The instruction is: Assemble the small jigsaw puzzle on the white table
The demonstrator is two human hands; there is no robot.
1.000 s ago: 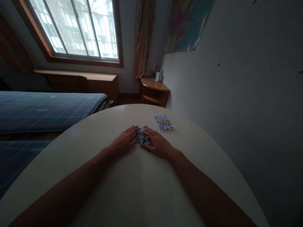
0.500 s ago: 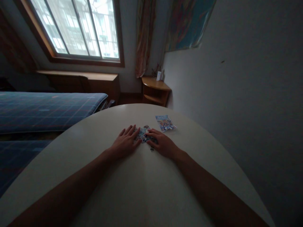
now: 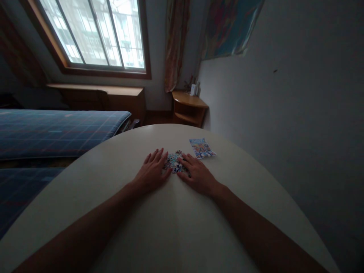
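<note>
A small heap of multicoloured pieces, like jigsaw pieces, [image 3: 174,162] lies on the white round table [image 3: 170,223]. My left hand [image 3: 152,170] rests flat at the heap's left side, fingers spread, with the thumb and fingertips at its edge. On the other side my right hand [image 3: 197,173] lies palm down, its spread fingers covering the right part of the heap. Neither hand grips anything. Just beyond my right hand is a colourful printed sheet [image 3: 202,148], lying flat.
Beyond the table on the left is a bed with a blue checked mattress [image 3: 57,132]. A wooden corner stand [image 3: 189,99] holds small objects behind the table. A long wooden desk [image 3: 125,91] stands under the window, and a pale wall [image 3: 270,113] runs along the right.
The view has shifted slightly. My hands have moved a little relative to the heap, more of which shows between them. The loose piece near my right thumb no longer shows.
</note>
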